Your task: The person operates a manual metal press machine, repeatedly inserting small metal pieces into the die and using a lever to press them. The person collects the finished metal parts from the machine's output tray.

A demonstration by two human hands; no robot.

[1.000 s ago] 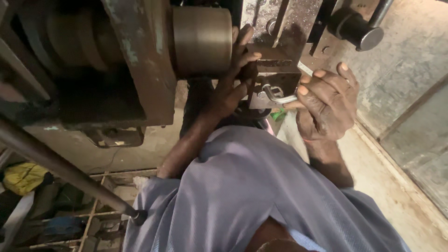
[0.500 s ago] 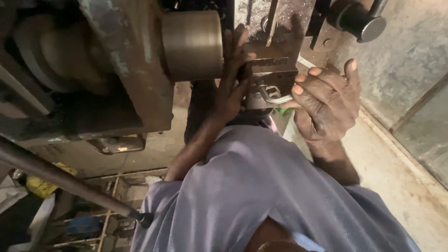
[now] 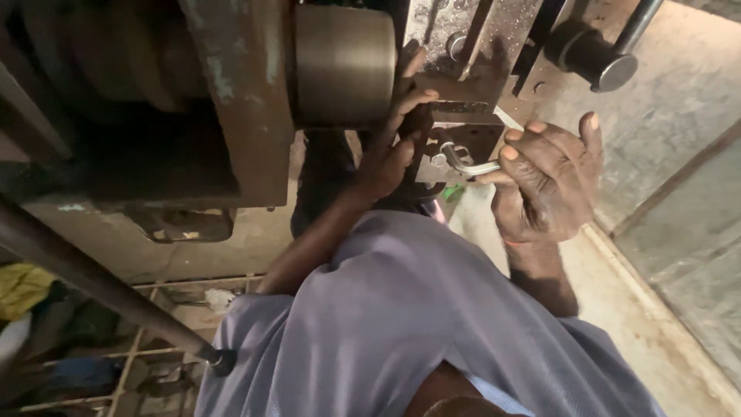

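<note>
I look down at a worn metal machine (image 3: 231, 116) with a round brass-coloured cylinder (image 3: 343, 66) sticking out of its frame. My left hand (image 3: 394, 143) rests against the steel block (image 3: 463, 46) beside the cylinder, fingers pressed on its edge and on a dark part below it. My right hand (image 3: 548, 181) grips the long arm of a bent silver hex key (image 3: 463, 164). The key's short end sits in a bolt on the block's lower bracket. My grey-blue shirt fills the bottom of the view.
A dark round handle with a knob (image 3: 594, 58) juts out at the top right. A long steel bar (image 3: 100, 282) runs diagonally across the lower left. Rags and clutter (image 3: 31, 309) lie on the floor at the left; a concrete floor (image 3: 671, 232) lies to the right.
The view has shifted a little. My right hand has swung the hex key slightly and my left hand has slid a bit up the block's edge.
</note>
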